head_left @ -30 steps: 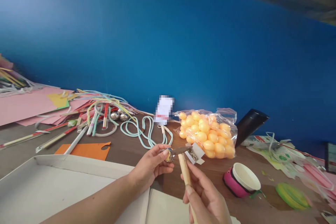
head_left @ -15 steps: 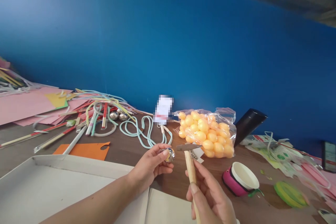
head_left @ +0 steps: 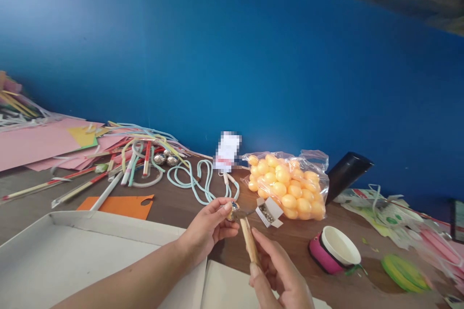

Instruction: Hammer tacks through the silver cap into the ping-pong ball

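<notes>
My left hand (head_left: 208, 229) is closed round a small ball (head_left: 232, 212), partly yellow-orange and partly covered in shiny silver studs. My right hand (head_left: 281, 273) grips a small hammer (head_left: 249, 240) by its pale wooden handle. The dark hammer head is blurred and lies against or very close to the ball; contact I cannot tell. Just behind the hammer, a small open white box (head_left: 268, 212) holds several shiny metal tacks or studs. Beyond that box lies a clear plastic bag (head_left: 290, 183) full of orange balls.
A white tray (head_left: 90, 256) fills the lower left. Silver balls (head_left: 166, 158), straws and a light-blue cord (head_left: 203, 183) lie behind it. To the right stand a pink-and-white cup (head_left: 335, 249), a green-yellow lid (head_left: 404, 273) and a black cylinder (head_left: 348, 174).
My right hand has swung the hammer left and down, bringing its head to the ball. The small tack box behind it now shows fully. My left hand stays nearly still.
</notes>
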{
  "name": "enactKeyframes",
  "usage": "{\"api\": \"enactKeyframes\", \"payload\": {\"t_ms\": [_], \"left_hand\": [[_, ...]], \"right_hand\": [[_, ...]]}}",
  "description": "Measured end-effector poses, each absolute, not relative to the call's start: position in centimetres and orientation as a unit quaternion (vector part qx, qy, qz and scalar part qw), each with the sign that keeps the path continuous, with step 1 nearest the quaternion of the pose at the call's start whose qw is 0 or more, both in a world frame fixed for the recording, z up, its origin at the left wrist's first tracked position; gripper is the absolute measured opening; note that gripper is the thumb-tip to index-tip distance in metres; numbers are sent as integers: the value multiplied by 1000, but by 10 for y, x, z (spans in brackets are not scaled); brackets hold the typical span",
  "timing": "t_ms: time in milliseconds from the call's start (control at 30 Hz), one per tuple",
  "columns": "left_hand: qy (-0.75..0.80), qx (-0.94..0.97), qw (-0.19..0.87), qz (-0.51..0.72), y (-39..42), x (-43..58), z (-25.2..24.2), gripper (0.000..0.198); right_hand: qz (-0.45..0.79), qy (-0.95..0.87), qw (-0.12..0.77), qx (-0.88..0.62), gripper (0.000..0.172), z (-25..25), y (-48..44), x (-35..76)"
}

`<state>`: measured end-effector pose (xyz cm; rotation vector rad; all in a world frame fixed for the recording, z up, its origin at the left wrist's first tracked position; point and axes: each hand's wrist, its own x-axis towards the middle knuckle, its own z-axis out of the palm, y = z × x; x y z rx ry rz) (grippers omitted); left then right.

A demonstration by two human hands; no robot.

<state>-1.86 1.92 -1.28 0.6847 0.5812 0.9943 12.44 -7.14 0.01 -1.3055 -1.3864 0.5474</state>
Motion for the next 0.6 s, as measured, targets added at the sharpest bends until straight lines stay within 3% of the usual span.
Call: {"api": "enactKeyframes", "payload": {"t_ms": [600], "left_hand": [[288,307,780,463,19,-17,-13,30]], "right_hand": [[233,-575,554,-556,37,1,-72,124]]}}
